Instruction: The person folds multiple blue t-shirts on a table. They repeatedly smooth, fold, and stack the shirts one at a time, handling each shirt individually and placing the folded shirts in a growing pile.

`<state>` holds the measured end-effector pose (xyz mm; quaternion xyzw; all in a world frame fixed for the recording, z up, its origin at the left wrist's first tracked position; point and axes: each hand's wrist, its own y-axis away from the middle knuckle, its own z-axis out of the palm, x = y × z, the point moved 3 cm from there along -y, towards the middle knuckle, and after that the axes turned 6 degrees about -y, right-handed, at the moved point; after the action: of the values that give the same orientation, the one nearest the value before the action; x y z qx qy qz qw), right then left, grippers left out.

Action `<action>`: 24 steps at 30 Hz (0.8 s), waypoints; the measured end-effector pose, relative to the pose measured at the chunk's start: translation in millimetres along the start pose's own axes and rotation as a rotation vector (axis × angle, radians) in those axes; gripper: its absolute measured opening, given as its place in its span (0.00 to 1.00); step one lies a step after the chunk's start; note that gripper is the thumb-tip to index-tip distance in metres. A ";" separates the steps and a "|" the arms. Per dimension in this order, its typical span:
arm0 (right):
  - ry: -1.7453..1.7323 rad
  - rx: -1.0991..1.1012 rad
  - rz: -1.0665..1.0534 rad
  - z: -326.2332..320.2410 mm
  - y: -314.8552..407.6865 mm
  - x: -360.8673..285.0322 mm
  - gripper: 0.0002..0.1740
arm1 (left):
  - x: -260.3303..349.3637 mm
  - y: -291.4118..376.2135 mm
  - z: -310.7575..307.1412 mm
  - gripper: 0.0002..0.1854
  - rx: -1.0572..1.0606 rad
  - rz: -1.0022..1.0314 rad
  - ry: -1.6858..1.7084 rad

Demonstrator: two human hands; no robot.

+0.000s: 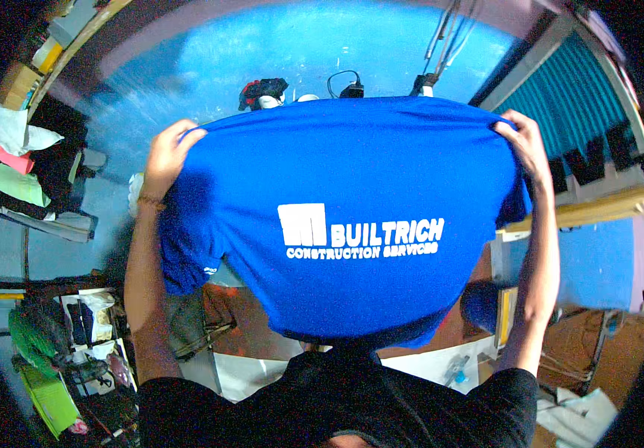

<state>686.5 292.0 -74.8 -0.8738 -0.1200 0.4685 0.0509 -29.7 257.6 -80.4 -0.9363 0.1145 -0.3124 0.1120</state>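
Note:
A blue T-shirt (355, 168) with white printed writing and a white square logo is stretched wide in front of me. My left hand (173, 147) pinches its upper edge at the left, fingers over the fabric and thumb against it. The upper edge at the right is gripped by my right hand (519, 137). Both short sleeves hang down beside my forearms, and the left one bears small white print. The lower part of the shirt droops towards my chest. What lies directly behind the cloth is hidden.
Behind the shirt's top edge are a black and red cloth bundle (263, 92) and a black power adapter (351, 89) with a cable. Folded cloths (11, 179) lie at the far left, above a green container (47, 395). A wooden beam (596, 208) runs at the right.

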 end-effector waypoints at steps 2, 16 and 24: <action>-0.049 -0.095 -0.011 59.4 -70.0 70.9 0.18 | -56.4 -45.1 50.6 0.17 -0.075 -0.082 -0.119; 0.700 0.285 -0.183 162.2 -43.0 134.1 0.18 | -158.0 -43.9 218.2 0.23 -0.177 -0.317 -0.067; 0.279 -0.128 -0.399 261.6 31.2 2.1 0.17 | -174.7 17.8 175.7 0.34 -0.481 -0.285 0.214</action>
<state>475.3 256.3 -228.2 -0.8904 -0.3115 0.3155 0.1031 -61.0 314.7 -320.1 -0.9044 0.0639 -0.3860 -0.1705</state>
